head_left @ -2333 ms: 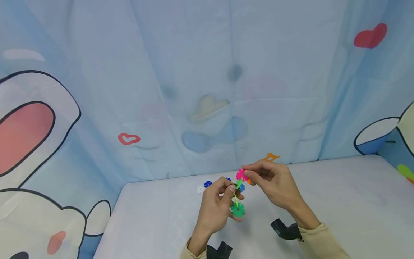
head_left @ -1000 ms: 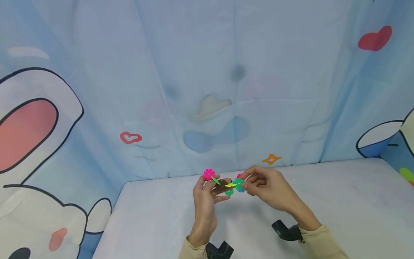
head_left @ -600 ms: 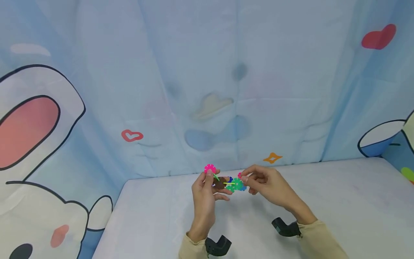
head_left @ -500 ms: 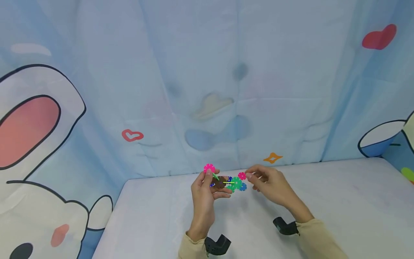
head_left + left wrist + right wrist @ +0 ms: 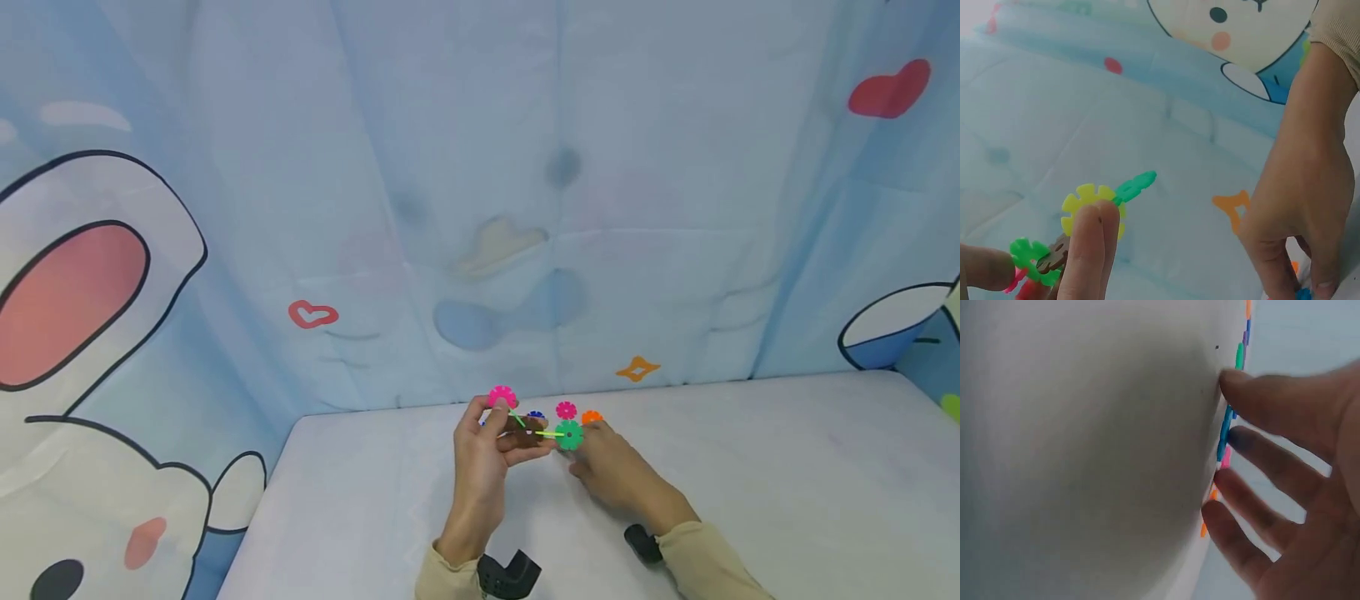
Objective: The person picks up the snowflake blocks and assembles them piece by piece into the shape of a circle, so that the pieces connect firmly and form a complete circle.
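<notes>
My left hand [image 5: 480,475] holds up a chain of linked, notched plastic snowflake discs. Its thumb and fingers pinch the end with the pink disc [image 5: 502,394]; a light green disc [image 5: 1024,252], a brown disc [image 5: 1054,255], a yellow disc [image 5: 1074,206] and a green end disc [image 5: 568,435] follow. Fingers cover part of the brown one. Down at the table behind the green end disc is my right hand [image 5: 626,471]. In the right wrist view its fingers are spread and relaxed; the forefinger touches a flat blue disc [image 5: 1224,433], with the thumb beside it.
Loose discs lie near the back of the white table [image 5: 360,500]: a pink one [image 5: 566,410], an orange one [image 5: 592,417] and a dark blue one [image 5: 536,415]. Behind the table hangs a blue printed curtain [image 5: 450,167]. Black wrist devices [image 5: 510,575] sit at both cuffs.
The chain has been turned from upright to sideways in the left hand. The right hand has left the chain and come down to the loose discs on the table.
</notes>
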Motion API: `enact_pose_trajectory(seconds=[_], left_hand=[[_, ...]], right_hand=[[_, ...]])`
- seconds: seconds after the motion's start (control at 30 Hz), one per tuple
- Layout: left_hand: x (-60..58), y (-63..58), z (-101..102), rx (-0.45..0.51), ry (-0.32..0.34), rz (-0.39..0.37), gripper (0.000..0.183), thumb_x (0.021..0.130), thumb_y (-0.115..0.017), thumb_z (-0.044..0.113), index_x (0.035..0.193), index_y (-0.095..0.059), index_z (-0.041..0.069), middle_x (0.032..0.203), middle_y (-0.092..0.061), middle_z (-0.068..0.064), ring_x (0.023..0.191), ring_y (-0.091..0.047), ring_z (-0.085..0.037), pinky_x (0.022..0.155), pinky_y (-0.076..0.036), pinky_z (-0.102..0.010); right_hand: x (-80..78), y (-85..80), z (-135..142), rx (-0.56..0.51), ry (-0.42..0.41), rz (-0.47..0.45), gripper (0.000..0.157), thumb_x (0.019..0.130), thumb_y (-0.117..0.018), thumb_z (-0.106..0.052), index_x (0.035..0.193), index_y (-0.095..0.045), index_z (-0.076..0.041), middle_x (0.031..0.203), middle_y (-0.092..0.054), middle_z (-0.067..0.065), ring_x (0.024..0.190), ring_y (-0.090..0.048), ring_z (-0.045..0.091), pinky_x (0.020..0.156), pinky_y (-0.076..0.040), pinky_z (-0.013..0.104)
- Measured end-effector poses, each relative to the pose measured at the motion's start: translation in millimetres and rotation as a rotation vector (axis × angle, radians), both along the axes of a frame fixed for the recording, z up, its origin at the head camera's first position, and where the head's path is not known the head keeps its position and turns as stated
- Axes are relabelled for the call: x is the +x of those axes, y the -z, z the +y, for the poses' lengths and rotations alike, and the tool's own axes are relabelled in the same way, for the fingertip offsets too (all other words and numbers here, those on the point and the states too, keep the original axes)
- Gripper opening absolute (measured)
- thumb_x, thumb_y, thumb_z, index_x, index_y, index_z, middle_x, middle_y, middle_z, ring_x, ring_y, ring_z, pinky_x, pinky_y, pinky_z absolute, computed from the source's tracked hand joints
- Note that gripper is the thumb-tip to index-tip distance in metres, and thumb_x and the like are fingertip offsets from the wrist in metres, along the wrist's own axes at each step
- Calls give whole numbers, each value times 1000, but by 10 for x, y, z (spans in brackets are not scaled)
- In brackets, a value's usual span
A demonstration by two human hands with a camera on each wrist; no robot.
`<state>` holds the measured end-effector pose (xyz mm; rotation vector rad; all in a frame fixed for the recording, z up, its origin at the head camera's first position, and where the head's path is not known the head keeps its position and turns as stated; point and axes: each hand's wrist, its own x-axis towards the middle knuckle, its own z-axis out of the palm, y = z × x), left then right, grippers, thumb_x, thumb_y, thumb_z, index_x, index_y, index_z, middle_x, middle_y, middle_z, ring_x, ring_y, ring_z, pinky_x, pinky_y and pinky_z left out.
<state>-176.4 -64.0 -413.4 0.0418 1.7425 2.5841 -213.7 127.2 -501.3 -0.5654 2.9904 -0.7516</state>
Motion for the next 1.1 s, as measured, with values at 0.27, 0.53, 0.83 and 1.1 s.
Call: enact_pose_trajectory(seconds=[0.27,0.53,0.83,1.1], left_hand=[[54,13,30,-45,100,50,20,115,-45,23,113,-45,3,106,-76,-32,76,-81,-28,79,-68,-44],[73,17,60,-78,136,68,24,115,-46,25,113,-49,2,108,-76,-32,76,-81,-25,75,-69,-43],[81,-5,70,-88,158,28,26,114,-51,27,101,-53,4,107,-77,-31,75,-79,-22,70,-69,-45],[108,2,102,-113,285,43,22,113,-52,25,106,-57,5,107,-76,-33,77,-81,-20,68,-68,-43]], right_hand=[[-11,-33,4,-39,50,44,24,81,-92,-13,101,-78,-11,92,-69,0,87,-63,17,85,-63,44],[-97,-36,132,-192,-36,-58,28,82,-92,-13,103,-72,-14,93,-72,-5,84,-62,15,73,-56,34],[-108,-311,373,-465,-55,102,9,99,-73,-8,107,-78,-10,93,-73,-1,82,-69,11,75,-62,25],[68,-690,268,-769,-41,235,19,100,-71,-1,119,-73,-4,93,-73,1,78,-70,9,74,-60,16]])
